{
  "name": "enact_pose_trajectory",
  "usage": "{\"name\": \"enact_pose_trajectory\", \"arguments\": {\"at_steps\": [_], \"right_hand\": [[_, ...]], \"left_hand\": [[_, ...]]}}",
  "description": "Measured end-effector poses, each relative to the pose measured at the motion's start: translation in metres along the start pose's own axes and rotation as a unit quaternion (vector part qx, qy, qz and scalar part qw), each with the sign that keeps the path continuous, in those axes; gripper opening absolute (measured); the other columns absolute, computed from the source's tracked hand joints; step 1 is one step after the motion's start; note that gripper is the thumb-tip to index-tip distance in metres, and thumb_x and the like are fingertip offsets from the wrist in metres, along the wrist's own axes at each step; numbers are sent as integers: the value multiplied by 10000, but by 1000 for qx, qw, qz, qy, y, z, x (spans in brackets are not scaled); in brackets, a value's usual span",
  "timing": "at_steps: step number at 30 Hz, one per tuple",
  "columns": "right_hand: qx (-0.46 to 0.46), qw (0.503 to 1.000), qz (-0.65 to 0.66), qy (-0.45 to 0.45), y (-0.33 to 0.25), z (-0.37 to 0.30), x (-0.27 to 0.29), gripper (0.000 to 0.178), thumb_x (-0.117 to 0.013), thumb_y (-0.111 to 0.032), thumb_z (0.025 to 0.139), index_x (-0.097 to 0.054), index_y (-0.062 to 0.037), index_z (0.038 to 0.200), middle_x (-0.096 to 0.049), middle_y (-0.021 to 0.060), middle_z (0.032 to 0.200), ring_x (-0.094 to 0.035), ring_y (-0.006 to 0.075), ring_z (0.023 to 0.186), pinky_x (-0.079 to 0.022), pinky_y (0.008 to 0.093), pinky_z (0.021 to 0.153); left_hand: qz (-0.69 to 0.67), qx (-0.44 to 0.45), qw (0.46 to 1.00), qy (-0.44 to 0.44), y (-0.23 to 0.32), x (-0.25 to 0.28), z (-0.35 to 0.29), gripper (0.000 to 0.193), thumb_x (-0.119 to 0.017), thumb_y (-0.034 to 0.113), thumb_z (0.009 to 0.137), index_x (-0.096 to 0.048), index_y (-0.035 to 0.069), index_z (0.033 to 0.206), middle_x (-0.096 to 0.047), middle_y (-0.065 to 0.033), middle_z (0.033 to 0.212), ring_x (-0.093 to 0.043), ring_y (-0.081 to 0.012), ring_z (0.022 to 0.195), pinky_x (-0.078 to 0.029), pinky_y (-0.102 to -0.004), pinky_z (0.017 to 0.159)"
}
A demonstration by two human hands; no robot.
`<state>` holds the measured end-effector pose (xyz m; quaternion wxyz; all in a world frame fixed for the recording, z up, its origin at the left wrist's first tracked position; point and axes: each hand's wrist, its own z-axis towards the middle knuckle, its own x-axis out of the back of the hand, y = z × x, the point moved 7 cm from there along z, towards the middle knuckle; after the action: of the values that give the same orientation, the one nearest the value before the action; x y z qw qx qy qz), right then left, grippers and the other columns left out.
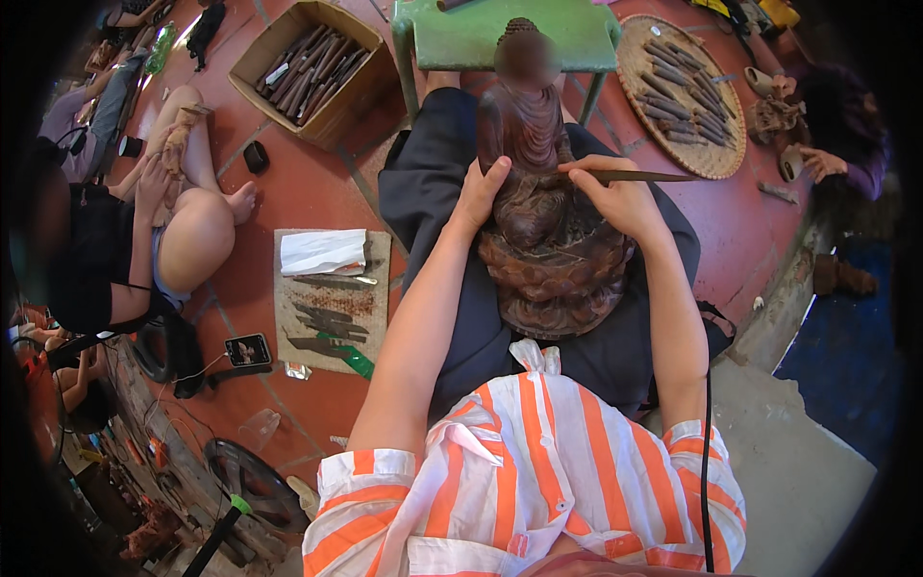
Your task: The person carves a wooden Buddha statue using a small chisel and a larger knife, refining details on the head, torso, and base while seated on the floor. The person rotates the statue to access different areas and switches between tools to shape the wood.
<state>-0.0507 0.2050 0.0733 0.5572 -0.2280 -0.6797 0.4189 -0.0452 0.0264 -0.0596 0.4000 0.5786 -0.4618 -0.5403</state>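
A dark brown carved wooden seated Buddha statue on a lotus-petal base stands in my lap, between my legs. My left hand is wrapped round the statue's side at its arm, thumb in front. In my right hand is a thin, dark, flat file-like tool, pinched between thumb and fingers. Its inner end meets the statue near the lower torso, and its other end points out to the right. Part of the left fingers is hidden behind the statue.
A green stool stands ahead. A cardboard box of tools sits ahead left, a woven tray of tools ahead right. On the left lies a board with blades and paper, near a phone. Other people work at both sides.
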Motion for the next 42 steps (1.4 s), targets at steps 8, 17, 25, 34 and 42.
{"name": "enact_pose_trajectory", "arguments": {"at_steps": [8,17,25,34,42], "right_hand": [[-55,998,-1,-43,-3,5,-1,209,-657,-202,853,-710,-13,925,-707,148,874,-686,275,835,-515,363,742],[-36,998,-47,-38,-3,10,8,238,-662,-201,857,-705,14,949,-702,146,839,-658,225,779,-501,321,742],[-25,996,83,20,24,-12,38,216,-642,-138,889,-706,24,1016,-716,78,1033,-633,140,934,-486,293,845],[147,988,-27,-31,-6,0,6,199,-689,-165,854,-684,24,913,-693,136,995,-662,276,868,-517,343,765],[154,983,-26,-97,-17,6,-2,164,-691,-120,853,-683,29,920,-693,125,957,-666,246,865,-511,318,754]], "left_hand": [[-16,-15,1000,-20,-1,3,2,713,-598,535,869,-523,-55,1262,-587,-118,1210,-537,-204,1097,-396,-334,981],[-10,-11,1000,-7,-3,3,2,769,-609,546,861,-486,-64,1313,-566,-144,1267,-513,-235,1165,-360,-339,1024],[-35,-16,999,1,-11,7,6,753,-618,567,852,-538,-67,1251,-597,-127,1202,-525,-209,1118,-380,-331,987],[-73,-15,997,-6,8,0,-2,740,-626,544,854,-508,-58,1267,-579,-88,1187,-522,-172,1069,-396,-315,952],[-84,-17,996,-37,11,-4,-2,785,-626,555,849,-472,-69,1302,-546,-105,1247,-505,-185,1118,-386,-320,978]]}}
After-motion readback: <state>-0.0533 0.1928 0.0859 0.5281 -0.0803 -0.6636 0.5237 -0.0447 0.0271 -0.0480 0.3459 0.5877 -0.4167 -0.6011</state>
